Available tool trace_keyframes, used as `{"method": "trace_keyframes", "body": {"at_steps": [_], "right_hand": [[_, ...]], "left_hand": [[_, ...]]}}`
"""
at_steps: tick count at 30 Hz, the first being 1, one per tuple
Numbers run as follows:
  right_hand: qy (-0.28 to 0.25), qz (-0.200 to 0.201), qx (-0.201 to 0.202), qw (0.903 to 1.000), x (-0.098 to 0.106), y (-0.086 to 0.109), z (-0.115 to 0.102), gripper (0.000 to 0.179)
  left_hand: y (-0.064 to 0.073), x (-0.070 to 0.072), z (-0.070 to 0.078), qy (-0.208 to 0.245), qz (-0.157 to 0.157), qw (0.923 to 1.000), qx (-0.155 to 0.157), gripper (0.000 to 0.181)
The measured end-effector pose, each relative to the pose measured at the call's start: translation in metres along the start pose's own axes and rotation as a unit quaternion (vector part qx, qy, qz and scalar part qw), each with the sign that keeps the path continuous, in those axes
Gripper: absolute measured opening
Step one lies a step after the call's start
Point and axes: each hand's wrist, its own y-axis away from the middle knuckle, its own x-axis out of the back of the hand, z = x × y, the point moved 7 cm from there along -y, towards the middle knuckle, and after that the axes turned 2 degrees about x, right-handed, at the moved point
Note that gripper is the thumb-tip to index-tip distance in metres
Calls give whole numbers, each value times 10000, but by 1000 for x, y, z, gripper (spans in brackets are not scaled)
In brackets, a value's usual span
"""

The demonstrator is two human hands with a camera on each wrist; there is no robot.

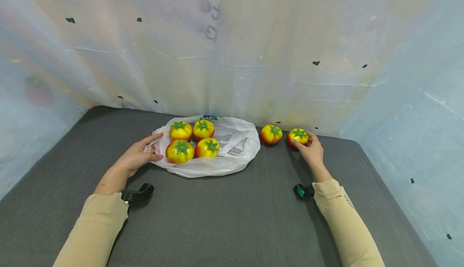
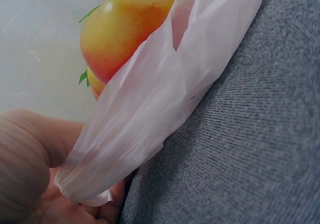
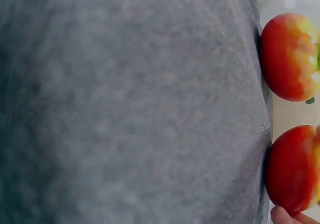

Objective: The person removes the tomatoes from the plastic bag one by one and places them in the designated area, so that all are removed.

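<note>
A white plastic bag (image 1: 203, 172) lies on the grey table with its mouth spread, and several yellow-red tomatoes (image 1: 179, 152) with green leafy tops sit in its left half. My left hand (image 1: 139, 154) holds the bag's left edge. In the left wrist view the bunched plastic (image 2: 125, 129) runs between thumb and fingers, partly covering a tomato (image 2: 125, 33). At the right, my right hand (image 1: 312, 150) grips another tomato (image 1: 297, 135) between thumb and fingers. That tomato (image 3: 292, 169) is at the right edge of the right wrist view.
One more tomato (image 1: 271, 134) stands between the bag and my right hand, close to the back sheet. Pale printed sheeting (image 1: 253, 49) hangs behind the table (image 1: 217, 218) and along both sides. A dark band (image 1: 137, 193) is on my left wrist.
</note>
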Motion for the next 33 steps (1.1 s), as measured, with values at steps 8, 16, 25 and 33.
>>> {"method": "trace_keyframes", "body": {"at_steps": [8, 16, 25, 33], "right_hand": [[44, -155, -28, 9999, 3, 2, -2, 84], [29, -10, 34, 10000, 13, 8, -13, 82], [-654, 449, 401, 9960, 18, 18, -40, 78], [-941, 368, 768, 9919, 10, 25, -62, 72]], "left_hand": [[-1, 1, -2, -8, -11, 10000, 44, 85], [0, 1, 0, -15, -31, 10000, 25, 86], [0, 1, 1, -19, -14, 10000, -37, 86], [-1, 1, -2, 102, -49, 9999, -31, 86]]}}
